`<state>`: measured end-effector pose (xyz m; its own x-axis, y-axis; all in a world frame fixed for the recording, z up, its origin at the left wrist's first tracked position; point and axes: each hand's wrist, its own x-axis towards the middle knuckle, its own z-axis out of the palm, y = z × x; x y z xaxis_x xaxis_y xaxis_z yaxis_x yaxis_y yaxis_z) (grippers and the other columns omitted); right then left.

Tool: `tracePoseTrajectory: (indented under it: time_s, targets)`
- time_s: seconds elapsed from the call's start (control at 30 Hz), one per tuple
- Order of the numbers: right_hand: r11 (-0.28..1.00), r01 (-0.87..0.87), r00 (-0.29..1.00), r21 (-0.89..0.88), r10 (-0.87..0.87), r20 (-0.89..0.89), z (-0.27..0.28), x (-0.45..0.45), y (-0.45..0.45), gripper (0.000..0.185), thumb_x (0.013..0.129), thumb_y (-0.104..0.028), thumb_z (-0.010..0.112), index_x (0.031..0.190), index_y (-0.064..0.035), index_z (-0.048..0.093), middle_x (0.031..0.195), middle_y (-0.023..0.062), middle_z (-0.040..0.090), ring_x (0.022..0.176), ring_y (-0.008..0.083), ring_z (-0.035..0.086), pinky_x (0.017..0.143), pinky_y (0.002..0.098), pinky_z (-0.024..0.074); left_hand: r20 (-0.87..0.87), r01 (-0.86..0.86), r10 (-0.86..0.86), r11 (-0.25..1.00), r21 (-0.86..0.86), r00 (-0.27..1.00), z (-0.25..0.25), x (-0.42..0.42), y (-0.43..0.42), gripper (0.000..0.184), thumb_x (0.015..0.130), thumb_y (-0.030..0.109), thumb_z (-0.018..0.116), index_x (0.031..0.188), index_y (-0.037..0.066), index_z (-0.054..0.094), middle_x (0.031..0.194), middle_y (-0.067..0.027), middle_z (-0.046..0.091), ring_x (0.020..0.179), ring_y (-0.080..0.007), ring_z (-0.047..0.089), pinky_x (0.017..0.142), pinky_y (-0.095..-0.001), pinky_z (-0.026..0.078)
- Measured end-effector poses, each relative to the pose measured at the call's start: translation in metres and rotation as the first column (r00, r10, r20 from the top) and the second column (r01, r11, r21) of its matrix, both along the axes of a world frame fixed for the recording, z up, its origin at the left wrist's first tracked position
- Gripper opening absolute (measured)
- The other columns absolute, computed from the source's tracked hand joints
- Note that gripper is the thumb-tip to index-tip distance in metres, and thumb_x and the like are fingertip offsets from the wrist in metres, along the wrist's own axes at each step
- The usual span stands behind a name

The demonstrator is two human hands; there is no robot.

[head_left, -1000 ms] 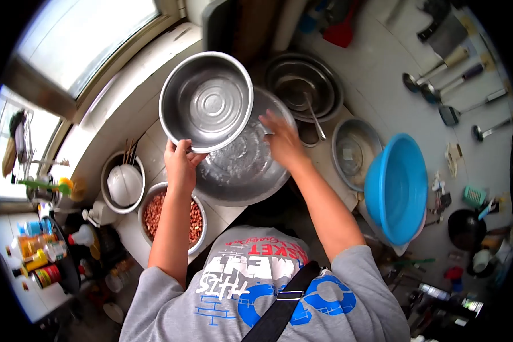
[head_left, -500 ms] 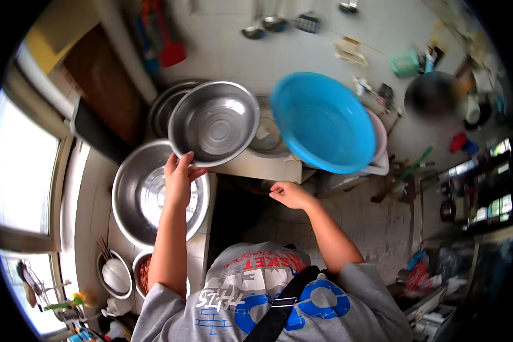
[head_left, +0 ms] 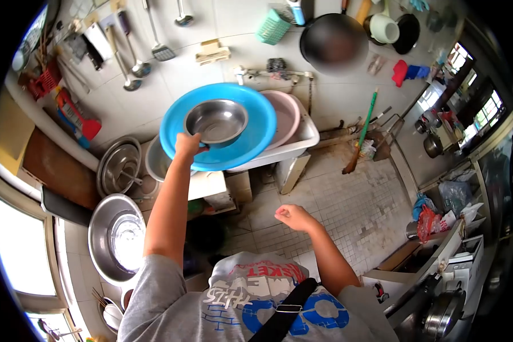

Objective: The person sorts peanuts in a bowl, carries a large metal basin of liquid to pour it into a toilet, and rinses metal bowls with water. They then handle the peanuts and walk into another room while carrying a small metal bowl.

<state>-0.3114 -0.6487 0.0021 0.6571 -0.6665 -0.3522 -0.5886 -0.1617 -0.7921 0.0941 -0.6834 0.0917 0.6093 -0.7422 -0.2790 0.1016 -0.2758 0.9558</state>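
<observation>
My left hand [head_left: 187,145] grips the near-left rim of a steel bowl [head_left: 215,121]. The bowl is over the large blue basin [head_left: 171,128], tilted slightly; whether it touches the basin's bottom I cannot tell. My right hand [head_left: 293,217] hangs in the air above the floor, its fingers loosely curled together with nothing in them. A large steel basin [head_left: 105,239] rests on the counter left of my forearm.
Behind the blue basin are a pink basin [head_left: 289,117] and a white sink [head_left: 309,137]. Nested steel bowls [head_left: 119,159] stand at the left. Ladles and a slotted turner [head_left: 163,52] hang on the tiled wall. A green-handled broom [head_left: 362,131] leans in the corner.
My left hand has carried the steel bowl from beside the large steel basin to over the blue basin. The camera view has turned to the right. My right hand stays curled in the air.
</observation>
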Motion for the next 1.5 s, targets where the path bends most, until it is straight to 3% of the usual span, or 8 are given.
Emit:
tracePoseTrajectory:
  time_s: [0.17, 0.37, 0.6, 0.93, 1.23, 1.33, 1.4, 1.5]
  targets:
    - [0.986, 0.158, 0.986, 0.043, -0.16, 0.04, -0.015, -0.071, -0.004, 0.036, 0.088, -0.033, 0.067, 0.107, -0.0023, 0.067, 0.102, 0.016, 0.071, 0.095, 0.0277, 0.068, 0.083, 0.0365, 0.0525, 0.29, -0.075, 0.028, 0.986, 0.152, 0.957, -0.004, -0.026, -0.015, 0.058, 0.084, 0.01, 0.062, 0.125, -0.019, 0.034, 0.111, -0.0323, 0.058, 0.087, -0.0403, 0.069, 0.065, -0.043, 0.064]
    - [0.955, 0.282, 0.95, 0.093, -0.291, 0.108, -0.037, -0.122, -0.013, 0.031, 0.092, -0.027, 0.065, 0.106, 0.0008, 0.066, 0.091, 0.0094, 0.071, 0.085, 0.0148, 0.066, 0.075, 0.0292, 0.0516, 0.971, -0.337, -0.005, 0.937, 0.088, 0.239, 0.028, -0.089, -0.019, 0.045, 0.085, 0.021, 0.065, 0.121, -0.002, 0.051, 0.114, -0.025, 0.058, 0.103, -0.0431, 0.061, 0.09, -0.0467, 0.05]
    - [0.886, 0.46, 0.881, 0.068, -0.464, 0.088, -0.045, -0.169, -0.031, 0.032, 0.085, -0.03, 0.071, 0.097, -0.0004, 0.068, 0.086, 0.0138, 0.071, 0.079, 0.0223, 0.068, 0.073, 0.034, 0.0528, 0.869, 0.5, -0.126, 0.853, -0.151, 0.478, 0.026, -0.227, -0.07, 0.016, 0.079, 0.009, 0.072, 0.074, -0.001, 0.061, 0.077, -0.016, 0.058, 0.069, -0.0322, 0.059, 0.064, -0.042, 0.048]
    - [0.857, 0.513, 0.835, -0.047, -0.485, 0.259, 0.114, -0.228, -0.183, 0.019, 0.093, -0.019, 0.064, 0.094, 0.0002, 0.063, 0.084, 0.0044, 0.067, 0.078, 0.011, 0.063, 0.07, 0.0282, 0.0507, 0.476, 0.834, -0.702, 0.532, -0.145, 0.53, 0.019, -0.344, -0.225, 0.02, 0.089, 0.011, 0.067, 0.104, -0.003, 0.066, 0.092, -0.0132, 0.069, 0.08, -0.0154, 0.065, 0.07, -0.0307, 0.052]
    - [0.972, -0.136, -0.079, -0.192, 0.182, 0.98, 0.263, -0.251, -0.28, 0.03, 0.098, -0.03, 0.055, 0.111, -0.0035, 0.058, 0.098, 0.0187, 0.064, 0.079, 0.0268, 0.063, 0.072, 0.0353, 0.0495, 0.149, 0.656, -0.954, 0.061, -0.753, 0.259, 0.125, -0.354, -0.33, 0.026, 0.098, 0.018, 0.052, 0.116, 0.002, 0.061, 0.127, -0.02, 0.056, 0.115, -0.0279, 0.058, 0.097, -0.0408, 0.045]
    - [0.812, 0.103, 0.478, 0.574, -0.547, 0.688, 0.162, -0.258, -0.394, 0.043, 0.095, -0.044, 0.056, 0.115, -0.0067, 0.061, 0.092, 0.0163, 0.064, 0.075, 0.0281, 0.06, 0.068, 0.038, 0.0474, -0.22, 0.709, -0.934, 0.356, -0.609, 0.28, 0.018, -0.381, -0.405, 0.036, 0.1, 0.027, 0.045, 0.126, 0.005, 0.057, 0.138, -0.0243, 0.048, 0.128, -0.0334, 0.049, 0.108, -0.0507, 0.037]
    - [0.769, 0.439, 0.898, -0.465, -0.37, 0.237, 0.077, -0.257, -0.404, 0.035, 0.091, -0.036, 0.063, 0.102, -0.0028, 0.067, 0.093, 0.0165, 0.069, 0.084, 0.0276, 0.065, 0.074, 0.0391, 0.0504, 0.445, 0.886, -0.766, 0.403, -0.23, 0.464, 0.002, -0.389, -0.371, 0.041, 0.095, 0.031, 0.053, 0.13, 0.011, 0.058, 0.148, -0.0223, 0.035, 0.139, -0.0333, 0.03, 0.112, -0.0553, 0.025]
    - [0.849, 0.524, 0.852, -0.075, -0.52, 0.059, 0.058, -0.255, -0.416, 0.035, 0.088, -0.033, 0.068, 0.099, 0.0001, 0.07, 0.1, 0.0183, 0.071, 0.091, 0.0322, 0.068, 0.082, 0.041, 0.0523, 0.897, 0.781, -0.425, 0.599, 0.178, 0.121, -0.012, -0.396, -0.319, 0.046, 0.087, 0.03, 0.066, 0.129, 0.012, 0.061, 0.155, -0.0201, 0.028, 0.147, -0.0369, 0.02, 0.114, -0.0629, 0.016]
